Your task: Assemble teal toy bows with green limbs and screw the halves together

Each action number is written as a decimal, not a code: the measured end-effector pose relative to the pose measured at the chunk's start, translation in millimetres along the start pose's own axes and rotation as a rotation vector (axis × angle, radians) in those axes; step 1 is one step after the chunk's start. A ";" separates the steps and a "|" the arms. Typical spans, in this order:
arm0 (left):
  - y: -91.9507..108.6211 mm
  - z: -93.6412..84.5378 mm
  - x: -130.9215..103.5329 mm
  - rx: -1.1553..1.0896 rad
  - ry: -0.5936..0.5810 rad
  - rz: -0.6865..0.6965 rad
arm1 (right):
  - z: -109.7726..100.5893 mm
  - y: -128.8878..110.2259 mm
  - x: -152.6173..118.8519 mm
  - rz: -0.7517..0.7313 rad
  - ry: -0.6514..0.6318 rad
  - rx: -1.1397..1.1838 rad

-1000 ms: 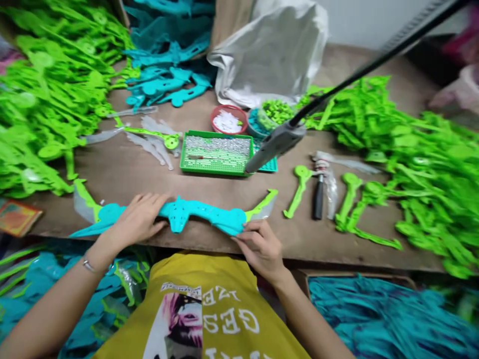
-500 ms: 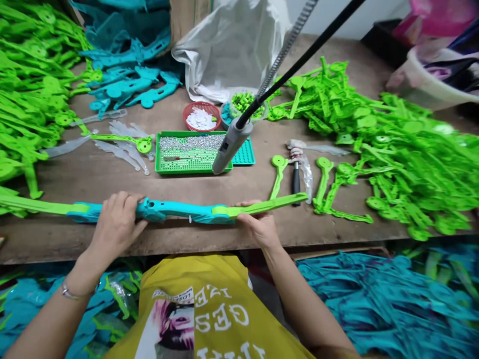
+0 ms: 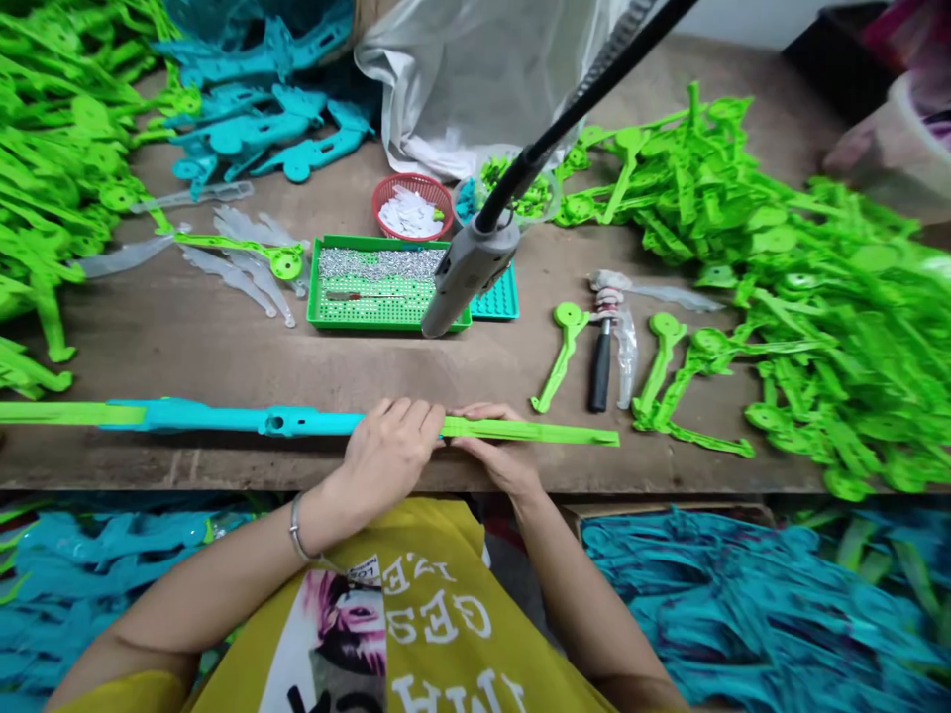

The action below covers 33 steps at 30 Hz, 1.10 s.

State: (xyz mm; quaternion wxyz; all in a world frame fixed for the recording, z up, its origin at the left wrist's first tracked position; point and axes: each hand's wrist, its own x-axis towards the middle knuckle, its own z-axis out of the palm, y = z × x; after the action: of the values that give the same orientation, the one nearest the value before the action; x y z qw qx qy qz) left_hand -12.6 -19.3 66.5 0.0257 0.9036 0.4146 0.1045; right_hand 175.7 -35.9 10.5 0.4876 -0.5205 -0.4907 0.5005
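Observation:
A long plastic assembly point(image 3: 223, 421), blue in the middle with green arms at both ends, lies level along the table's front edge. My left hand point(image 3: 393, 446) is closed over the right end of its blue part, fingers on top. Right beside it, my right hand point(image 3: 505, 451) grips the joint where the right green arm point(image 3: 550, 433) meets the blue part. The joint itself is hidden by my fingers. The left green arm point(image 3: 59, 413) runs out of view.
A grey tool point(image 3: 465, 267) on a black arm hangs over a green tray point(image 3: 393, 317) of small metal pieces. A wrapped-head hammer point(image 3: 599, 371) lies among loose green arms. Green heaps point(image 3: 847, 327) and blue parts point(image 3: 282, 129) surround the work area.
My left hand has slid right along the blue part, up to my right hand. The assembly has turned narrow side up. My right hand has shifted slightly toward the joint.

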 end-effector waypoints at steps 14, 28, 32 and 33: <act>8.8 -14.1 16.9 0.009 -0.089 -0.040 | -26.8 -10.6 3.2 -0.203 0.054 -0.080; 22.5 13.7 33.6 -0.140 0.152 0.103 | -43.2 -25.7 2.0 -0.276 0.023 -0.098; 29.7 4.3 38.9 -0.162 0.080 0.072 | -65.7 -31.2 -1.6 -0.331 0.109 -0.009; 31.8 4.5 41.6 -0.181 0.086 0.083 | -69.0 -33.4 -1.6 -0.369 0.141 -0.035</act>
State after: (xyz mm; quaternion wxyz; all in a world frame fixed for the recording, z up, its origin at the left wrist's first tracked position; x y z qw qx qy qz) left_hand 38.4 -8.5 73.3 0.0852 0.9086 0.3664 0.1813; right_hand 243.9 -37.2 45.6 0.5951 -0.4642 -0.5509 0.3562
